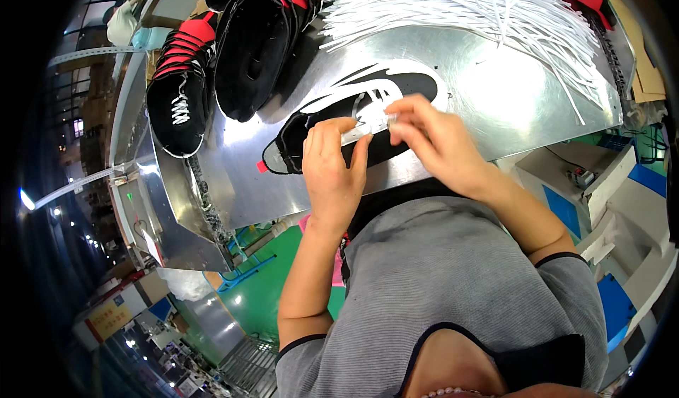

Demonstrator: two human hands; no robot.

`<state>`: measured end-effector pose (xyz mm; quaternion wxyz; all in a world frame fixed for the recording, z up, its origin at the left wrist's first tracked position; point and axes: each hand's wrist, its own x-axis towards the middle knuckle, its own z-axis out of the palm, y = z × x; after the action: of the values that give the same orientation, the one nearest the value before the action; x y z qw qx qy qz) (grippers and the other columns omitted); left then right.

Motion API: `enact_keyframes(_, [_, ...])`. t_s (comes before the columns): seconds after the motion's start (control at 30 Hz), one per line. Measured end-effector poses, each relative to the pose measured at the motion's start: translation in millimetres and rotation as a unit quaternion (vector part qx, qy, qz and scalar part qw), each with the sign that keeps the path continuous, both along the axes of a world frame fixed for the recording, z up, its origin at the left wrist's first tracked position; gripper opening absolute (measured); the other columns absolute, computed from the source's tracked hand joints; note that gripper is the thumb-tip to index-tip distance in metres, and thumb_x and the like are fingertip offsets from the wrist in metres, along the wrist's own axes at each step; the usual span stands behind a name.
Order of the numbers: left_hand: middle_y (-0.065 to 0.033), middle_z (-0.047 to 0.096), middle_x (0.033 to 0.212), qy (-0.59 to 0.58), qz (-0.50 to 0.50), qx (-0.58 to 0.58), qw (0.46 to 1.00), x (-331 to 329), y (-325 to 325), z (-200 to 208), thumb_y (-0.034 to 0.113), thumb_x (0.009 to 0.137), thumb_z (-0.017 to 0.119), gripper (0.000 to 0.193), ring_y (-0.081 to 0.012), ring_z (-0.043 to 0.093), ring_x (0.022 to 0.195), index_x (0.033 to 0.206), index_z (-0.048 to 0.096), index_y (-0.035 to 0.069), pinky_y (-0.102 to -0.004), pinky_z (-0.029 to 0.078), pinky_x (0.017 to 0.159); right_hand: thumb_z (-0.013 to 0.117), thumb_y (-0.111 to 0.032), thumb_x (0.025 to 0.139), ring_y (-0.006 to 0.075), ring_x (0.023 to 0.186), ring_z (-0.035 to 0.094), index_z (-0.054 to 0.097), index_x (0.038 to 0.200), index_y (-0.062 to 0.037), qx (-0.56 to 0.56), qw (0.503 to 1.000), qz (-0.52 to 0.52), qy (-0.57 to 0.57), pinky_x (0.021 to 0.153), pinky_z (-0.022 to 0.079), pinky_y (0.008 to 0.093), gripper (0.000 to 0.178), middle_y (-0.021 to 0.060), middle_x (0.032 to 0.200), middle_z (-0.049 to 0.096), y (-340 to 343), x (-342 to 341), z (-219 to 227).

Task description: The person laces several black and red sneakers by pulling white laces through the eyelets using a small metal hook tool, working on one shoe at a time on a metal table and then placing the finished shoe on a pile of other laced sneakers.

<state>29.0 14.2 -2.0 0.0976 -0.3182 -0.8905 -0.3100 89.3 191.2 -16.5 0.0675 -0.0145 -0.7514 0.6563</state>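
Note:
A black shoe upper (416, 84) with white trim lies on its side across the metal table, its grey-lined heel with a small red tab to the left. White lacing (377, 94) crosses its middle. My left hand (329, 166) pinches the white edge of the lacing area between thumb and fingers. Close beside it, my right hand (444, 143) has thumb and forefinger drawn together at a white shoelace by the eyelets. The fingertips partly hide the lace end and the eyelets.
A large pile of white shoelaces (453, 8) spreads along the table's far side. Black-and-red shoes (177, 101) stand at the far left, and more red-and-black pieces (590, 1) at the far right. The metal table (523, 80) has a raised left edge. White-and-blue bins (562, 211) stand at the right.

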Motion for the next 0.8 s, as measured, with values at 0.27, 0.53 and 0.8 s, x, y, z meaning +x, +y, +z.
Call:
enact_keyframes(0.27, [-0.0113, 0.063, 0.09, -0.026, -0.012, -0.014, 0.999, -6.7, -1.6, 2.1, 0.007, 0.078, 0.077, 0.023, -0.0299, 0.06, 0.08, 0.094, 0.062, 0.001, -0.0392, 0.047, 0.069, 0.057, -0.017, 0.097, 0.0314, 0.074, 0.067, 0.054, 0.105, -0.0042, 0.068, 0.997, 0.02, -0.041, 0.066, 0.051, 0.04, 0.016, 0.0139, 0.081, 0.067, 0.1, 6.7, -12.6])
enact_keyframes(0.53, [-0.0123, 0.066, 0.085, -0.133, 0.0, 0.015, 0.991, -13.7, -3.4, 2.3, 0.01, 0.08, 0.077, 0.019, -0.0297, 0.064, 0.076, 0.091, 0.064, 0.001, -0.0373, 0.049, 0.069, 0.057, -0.016, 0.096, 0.0332, 0.07, 0.064, 0.052, 0.101, -0.004, 0.086, 0.994, 0.033, -0.057, 0.064, 0.049, 0.0414, 0.014, 0.0135, 0.076, 0.065, -0.6, 0.4, -12.4])
enact_keyframes(0.8, [-0.0125, 0.068, 0.087, -0.196, 0.01, 0.084, 0.977, -6.1, -7.8, -6.1, 0.008, 0.085, 0.073, 0.015, -0.0263, 0.066, 0.076, 0.095, 0.065, 0.001, -0.0335, 0.05, 0.068, 0.059, -0.018, 0.094, 0.0382, 0.076, 0.065, 0.051, 0.102, -0.0028, 0.065, 0.995, 0.021, -0.073, 0.066, 0.049, 0.0451, 0.019, 0.0177, 0.078, 0.065, -26.1, -24.7, -23.7])
